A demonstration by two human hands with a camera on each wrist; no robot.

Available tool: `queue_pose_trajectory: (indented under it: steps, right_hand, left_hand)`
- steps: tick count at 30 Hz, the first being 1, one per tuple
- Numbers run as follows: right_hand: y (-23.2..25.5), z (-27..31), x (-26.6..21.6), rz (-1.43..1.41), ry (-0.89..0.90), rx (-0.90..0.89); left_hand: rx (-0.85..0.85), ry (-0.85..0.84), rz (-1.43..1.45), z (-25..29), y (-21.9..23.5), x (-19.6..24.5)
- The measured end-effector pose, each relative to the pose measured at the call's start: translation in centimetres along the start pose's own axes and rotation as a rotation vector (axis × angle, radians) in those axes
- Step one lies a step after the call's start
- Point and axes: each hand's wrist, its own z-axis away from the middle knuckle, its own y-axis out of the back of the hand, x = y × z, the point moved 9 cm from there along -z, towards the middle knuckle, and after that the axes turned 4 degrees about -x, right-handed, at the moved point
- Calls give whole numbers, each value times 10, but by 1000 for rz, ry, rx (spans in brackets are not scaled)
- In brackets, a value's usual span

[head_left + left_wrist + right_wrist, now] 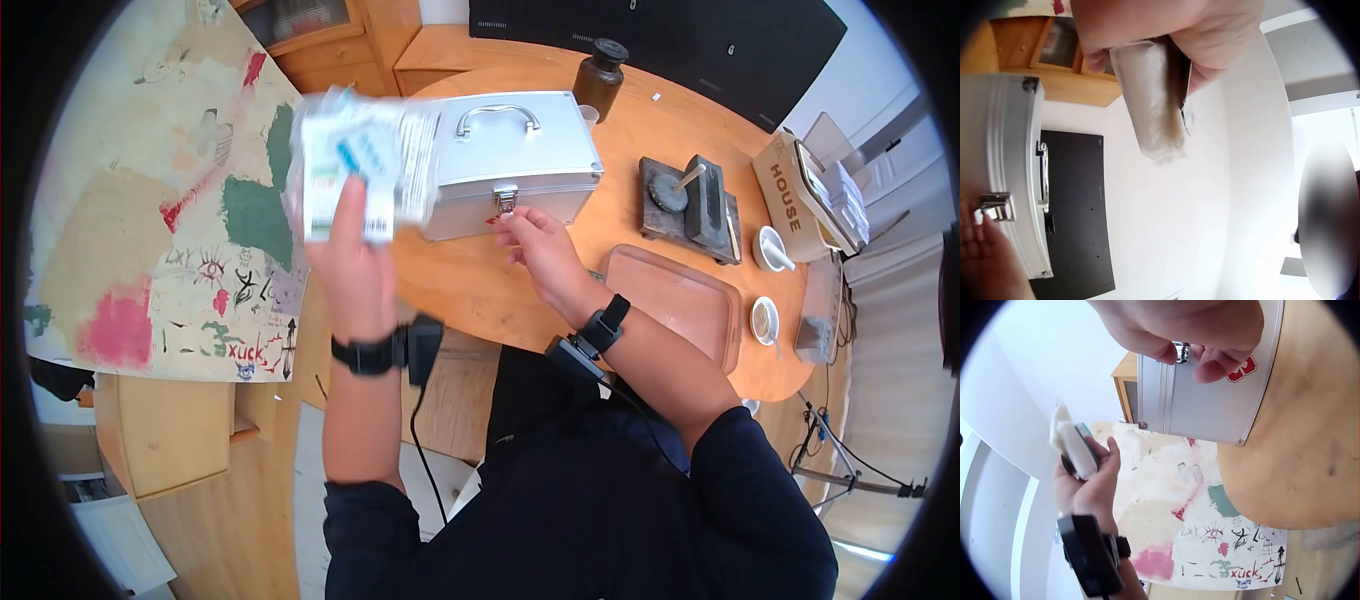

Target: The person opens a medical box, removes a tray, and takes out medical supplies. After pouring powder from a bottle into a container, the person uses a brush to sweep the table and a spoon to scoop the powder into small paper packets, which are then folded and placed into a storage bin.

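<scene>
My left hand (350,275) grips a bundle of flat packets (375,200) in clear plastic, white with printed labels, raised at the left of a silver metal case (520,140). In the left wrist view the bundle (1144,94) shows edge-on below the fingers. The case stands closed on the table, its lid handle (495,115) on top. With thumb and fingertips, my right hand (545,250) pinches the metal latch (506,197) at the case's front. A red and white emblem (1241,369) sits beside the latch in the right wrist view.
On the round wooden table (450,290) are a pink tray (670,305), a dark inkstone set (690,205), a brown bottle (600,78), small white bowls (765,320) and a box marked HOUSE (785,190). A painted board (130,220) stands at left, a black screen (680,45) behind.
</scene>
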Motion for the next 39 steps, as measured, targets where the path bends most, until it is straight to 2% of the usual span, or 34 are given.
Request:
queue_pose_trajectory:
  steps: [3, 5, 9, 14, 17, 22, 29, 32, 34, 35, 37, 38, 39]
  right_hand:
    - [1, -2, -1, -46, 6, -9]
    - [3, -1, -3, -75, -1, 0]
    - [4, -5, 0, -76, -168, -18]
    - [4, -8, -6, 5, -246, 9]
    - [2, -9, -4, 29, -322, -19]
    - [-5, -10, 2, -31, -541, -77]
    - [-3, -9, -1, -76, -548, -105]
    - [-2, -8, 3, 11, -525, -155]
    - [11, 5, -5, 241, -418, -71]
    - [19, 13, 0, 242, -412, -69]
    - [53, 18, -45, 656, 159, 129]
    - [59, 20, -51, 657, 158, 128]
    - [70, 31, -79, 709, 371, 280]
  left_hand:
    - [-95, 23, 21, -41, -24, -26]
    - [-144, 52, 32, -49, -29, -43]
    - [-146, 153, -91, -48, -25, -69]
    - [-189, 197, -124, -48, -29, -74]
    - [-156, 199, -124, -50, -23, -73]
    - [-179, 245, -117, -50, -28, -74]
    - [-189, 254, -93, -50, -29, -74]
    - [-177, 244, -109, -51, -27, -75]
    - [-156, 218, -97, -52, -25, -71]
    - [-126, 194, -86, -53, -22, -65]
    - [-116, 155, -96, -53, -11, -43]
    - [-104, 129, -114, -51, -4, -32]
    - [-102, 133, -117, -50, 4, -29]
